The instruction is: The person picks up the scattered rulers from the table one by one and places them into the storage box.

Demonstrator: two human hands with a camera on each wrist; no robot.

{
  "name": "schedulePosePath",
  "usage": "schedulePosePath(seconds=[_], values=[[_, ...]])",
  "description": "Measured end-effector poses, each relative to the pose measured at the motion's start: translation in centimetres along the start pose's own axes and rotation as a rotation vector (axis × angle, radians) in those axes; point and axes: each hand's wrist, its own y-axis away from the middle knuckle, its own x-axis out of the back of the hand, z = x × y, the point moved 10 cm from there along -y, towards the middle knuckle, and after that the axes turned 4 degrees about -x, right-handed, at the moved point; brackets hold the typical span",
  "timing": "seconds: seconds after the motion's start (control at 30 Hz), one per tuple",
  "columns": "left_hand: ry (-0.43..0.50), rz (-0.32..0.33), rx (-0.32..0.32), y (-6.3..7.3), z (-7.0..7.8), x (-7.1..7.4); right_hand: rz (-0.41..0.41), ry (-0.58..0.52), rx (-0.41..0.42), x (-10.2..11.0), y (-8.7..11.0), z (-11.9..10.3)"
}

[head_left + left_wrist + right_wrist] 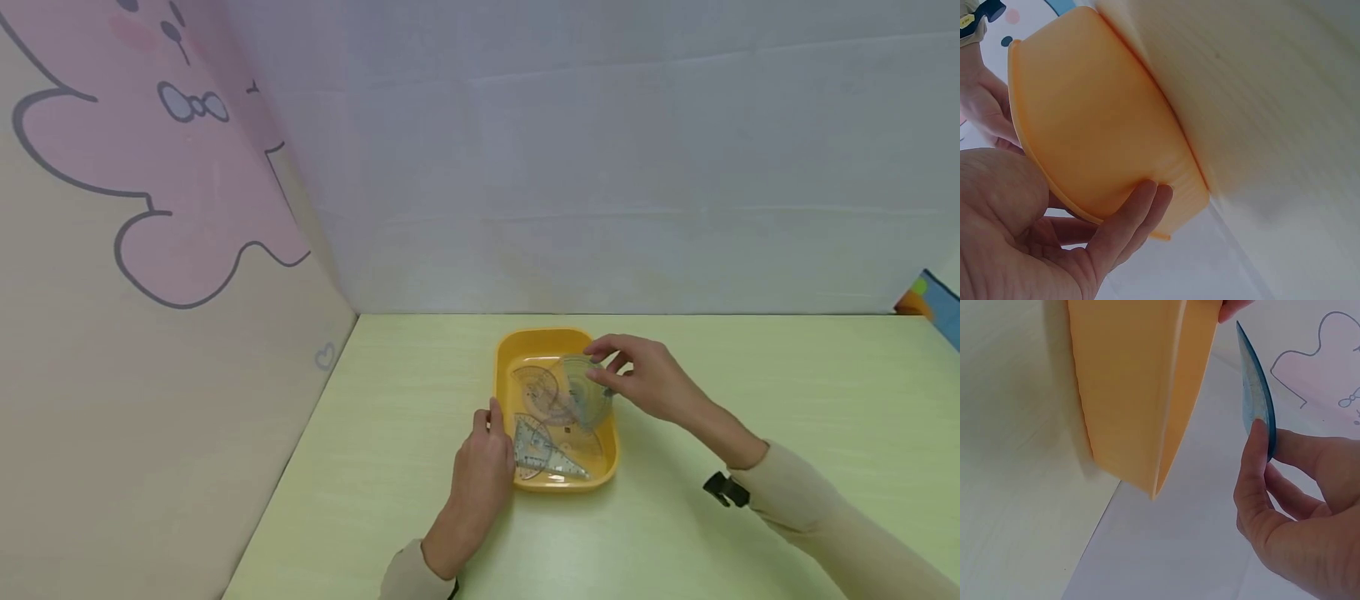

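A yellow plastic tray (546,340) sits on the table. At its left rim my left hand (483,471) grips the wall, two fingers lying along the outside in the left wrist view; the thumb is hidden there. Above the tray's right side, my right hand (654,379) pinches a clear protractor (579,387) between thumb and fingers. Seen nearly edge-on in the right wrist view, this protractor (1254,387) looks bluish and is apart from the tray. Inside the tray lie other clear protractors (534,382) and a transparent set square (551,461), partly overlapping.
The pale green table (375,433) meets a white sheet-like backdrop (600,167) behind and a wall with a pink cartoon figure (187,167) at left. A colourful blue-and-orange item (933,304) shows at the far right edge.
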Motion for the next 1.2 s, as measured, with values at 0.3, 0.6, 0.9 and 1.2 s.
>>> schedulePosePath(seconds=[0.3, 0.6, 0.9, 1.2], values=[[-0.001, 0.017, -0.018, -0.2, 0.2, 0.1, -0.03, -0.003, 0.006, -1.3, -1.1, 0.0], [0.008, 0.025, -0.017, -0.2, -0.1, 0.2, -0.059, 0.018, 0.016, -2.9, -2.2, -0.4], [0.022, -0.01, 0.004, -0.1, -0.4, 0.0, -0.078, 0.023, 0.038, -4.2, -2.8, -1.1], [0.021, -0.005, -0.002, 0.0, -0.4, -0.1, -0.113, 0.026, 0.014, -5.6, -3.4, -0.7]])
